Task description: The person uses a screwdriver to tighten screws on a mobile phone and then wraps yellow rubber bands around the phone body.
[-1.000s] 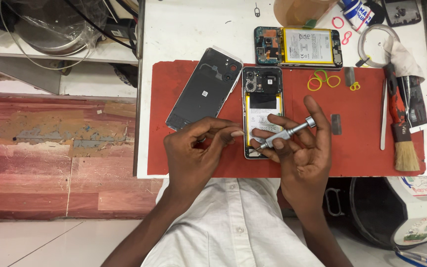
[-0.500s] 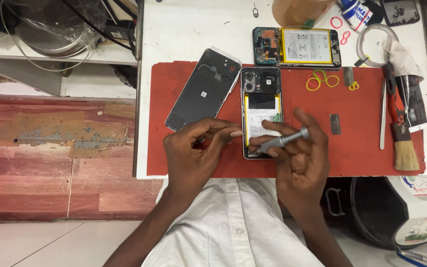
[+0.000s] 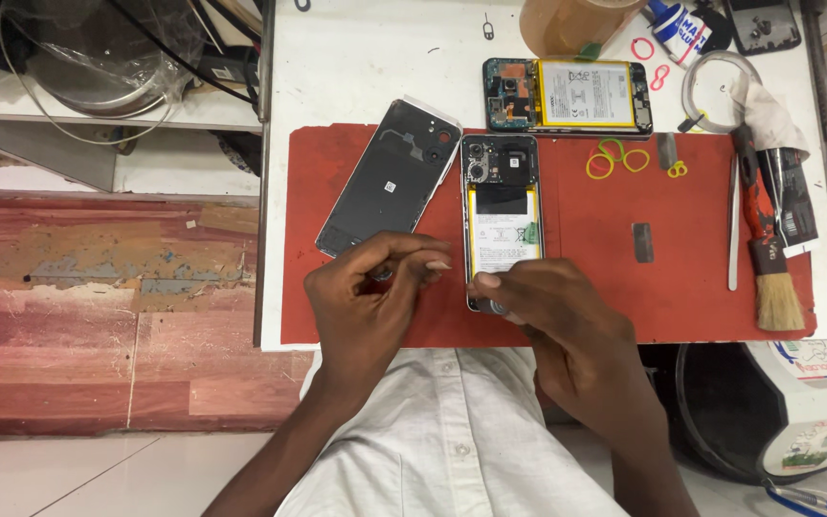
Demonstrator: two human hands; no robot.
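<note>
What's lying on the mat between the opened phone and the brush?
In the head view, between the opened phone and the brush lie a small grey metal piece and tweezers.

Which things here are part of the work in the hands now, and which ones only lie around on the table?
In hand:
- opened phone, right hand on its lower end
- left hand, fingers pinched beside it
- red mat

Lying about:
- black back cover
- second opened phone
- rubber bands
- brush
- tweezers
</note>
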